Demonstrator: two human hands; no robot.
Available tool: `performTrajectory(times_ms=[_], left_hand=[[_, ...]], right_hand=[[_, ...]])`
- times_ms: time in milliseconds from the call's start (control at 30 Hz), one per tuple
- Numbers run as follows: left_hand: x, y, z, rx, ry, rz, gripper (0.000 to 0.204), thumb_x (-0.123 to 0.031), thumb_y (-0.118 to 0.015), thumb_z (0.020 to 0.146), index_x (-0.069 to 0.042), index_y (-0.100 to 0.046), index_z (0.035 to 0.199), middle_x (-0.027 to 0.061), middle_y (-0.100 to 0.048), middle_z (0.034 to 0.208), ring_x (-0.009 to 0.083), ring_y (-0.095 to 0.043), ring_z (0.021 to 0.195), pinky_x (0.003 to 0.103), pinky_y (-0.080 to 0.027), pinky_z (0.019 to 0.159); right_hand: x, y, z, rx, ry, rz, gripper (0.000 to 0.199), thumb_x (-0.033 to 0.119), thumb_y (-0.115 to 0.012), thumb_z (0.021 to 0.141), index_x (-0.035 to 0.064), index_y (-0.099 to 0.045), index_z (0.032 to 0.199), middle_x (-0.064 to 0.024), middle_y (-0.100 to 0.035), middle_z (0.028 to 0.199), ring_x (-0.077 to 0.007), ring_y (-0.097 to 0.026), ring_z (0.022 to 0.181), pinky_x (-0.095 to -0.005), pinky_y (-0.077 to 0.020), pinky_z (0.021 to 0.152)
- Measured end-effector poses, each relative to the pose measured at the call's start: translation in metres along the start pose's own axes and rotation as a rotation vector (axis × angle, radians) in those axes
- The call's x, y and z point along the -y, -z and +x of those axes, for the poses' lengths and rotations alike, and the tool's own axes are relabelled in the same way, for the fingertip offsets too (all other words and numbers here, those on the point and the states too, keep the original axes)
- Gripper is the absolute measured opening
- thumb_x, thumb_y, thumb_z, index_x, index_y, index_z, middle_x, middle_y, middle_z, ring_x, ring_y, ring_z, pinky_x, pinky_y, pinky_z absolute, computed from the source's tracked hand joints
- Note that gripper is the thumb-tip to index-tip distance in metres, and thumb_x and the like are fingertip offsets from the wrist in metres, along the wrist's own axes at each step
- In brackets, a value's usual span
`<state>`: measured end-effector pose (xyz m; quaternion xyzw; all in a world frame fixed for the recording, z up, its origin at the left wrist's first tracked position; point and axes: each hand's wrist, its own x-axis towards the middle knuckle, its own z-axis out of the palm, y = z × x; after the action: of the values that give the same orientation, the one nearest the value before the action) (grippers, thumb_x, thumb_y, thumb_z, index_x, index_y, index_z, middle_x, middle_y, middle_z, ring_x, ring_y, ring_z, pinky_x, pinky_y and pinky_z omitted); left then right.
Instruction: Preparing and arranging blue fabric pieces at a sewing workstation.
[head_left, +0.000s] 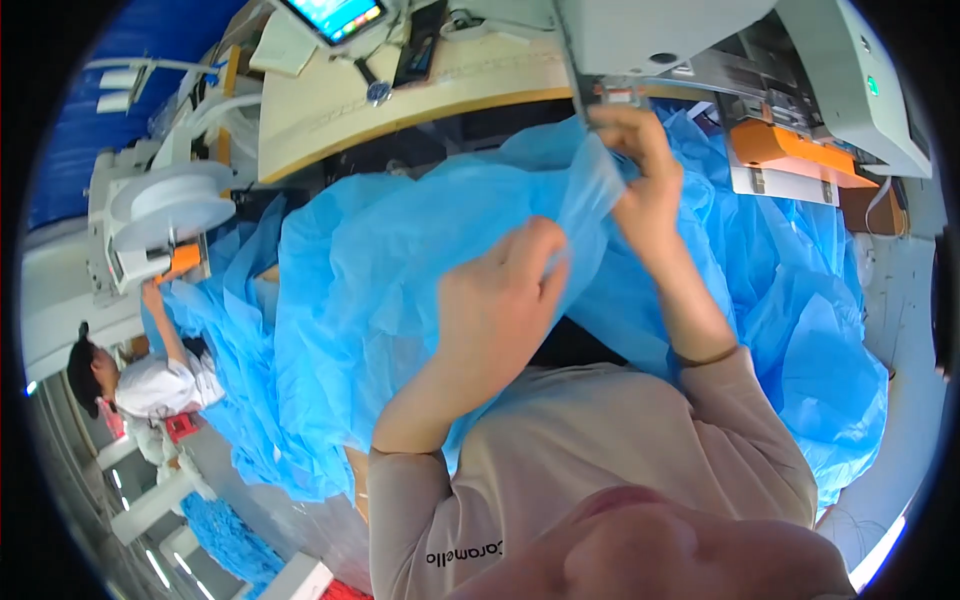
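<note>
Thin, translucent light-blue sheeting (380, 240) spreads in folds over my lap and up to the work table. My left hand (500, 300) is closed on a gathered part of it, fingers curled in. Farther up and to the right, my right hand (645, 170) pinches the sheeting's raised edge, with the fingertips close under the white machine head (665, 35). A small metal part of the machine (618, 93) sits just beyond those fingertips. Whether the edge lies inside the machine cannot be told.
A wooden tabletop (420, 105) holds a tablet (335, 15), a wristwatch (377, 90) and a dark flat case (420, 40). An orange guard (800, 152) juts out at right, above more blue sheeting (800, 300). At left, a co-worker (165, 385) works at another machine with a white reel (172, 205).
</note>
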<state>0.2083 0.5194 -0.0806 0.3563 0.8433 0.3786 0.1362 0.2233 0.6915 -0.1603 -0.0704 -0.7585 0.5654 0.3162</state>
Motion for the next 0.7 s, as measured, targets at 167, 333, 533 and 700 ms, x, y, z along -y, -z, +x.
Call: performTrajectory(times_ms=[167,333,533,700], left_hand=[[0.060,-0.028,0.074,-0.574,-0.525,0.657,0.019,-0.004,-0.064,0.066,-0.010,-0.053,0.079,0.0009,-0.059,0.086,0.0158,-0.059,0.068,0.028,-0.047,0.050],[0.074,-0.039,0.087,-0.511,-0.574,0.716,0.018,-0.004,-0.064,0.066,-0.011,-0.056,0.081,-0.0002,-0.058,0.086,0.0136,-0.058,0.069,0.026,-0.048,0.051],[0.096,-0.012,0.100,-0.635,-0.671,0.795,0.019,-0.005,-0.064,0.065,-0.010,-0.059,0.082,-0.0004,-0.054,0.081,0.0138,-0.055,0.068,0.026,-0.045,0.052],[0.099,-0.014,0.103,-0.367,-0.521,0.717,0.017,-0.002,-0.064,0.067,-0.009,-0.058,0.082,0.0026,-0.052,0.079,0.0190,-0.055,0.074,0.029,-0.046,0.057]], right_hand=[[-0.004,0.047,0.001,0.081,-0.059,0.190,0.028,0.000,-0.064,0.080,0.0006,-0.057,0.108,-0.0044,-0.060,0.093,-0.0089,-0.056,0.087,-0.0215,-0.0450,0.078],[-0.024,0.054,0.008,-0.315,-0.204,-0.011,0.018,0.002,-0.058,0.087,0.0027,-0.058,0.105,-0.0032,-0.059,0.099,-0.0119,-0.057,0.092,-0.0229,-0.0463,0.079],[-0.018,0.033,0.032,-0.251,0.098,-0.458,0.021,-0.004,-0.056,0.085,0.0021,-0.056,0.105,-0.0104,-0.058,0.098,-0.0183,-0.058,0.090,-0.0283,-0.0483,0.075],[-0.019,0.033,0.045,-0.204,0.101,-0.618,0.031,-0.001,-0.059,0.084,0.0027,-0.051,0.113,-0.0134,-0.057,0.097,-0.0232,-0.058,0.086,-0.0323,-0.0475,0.077]])
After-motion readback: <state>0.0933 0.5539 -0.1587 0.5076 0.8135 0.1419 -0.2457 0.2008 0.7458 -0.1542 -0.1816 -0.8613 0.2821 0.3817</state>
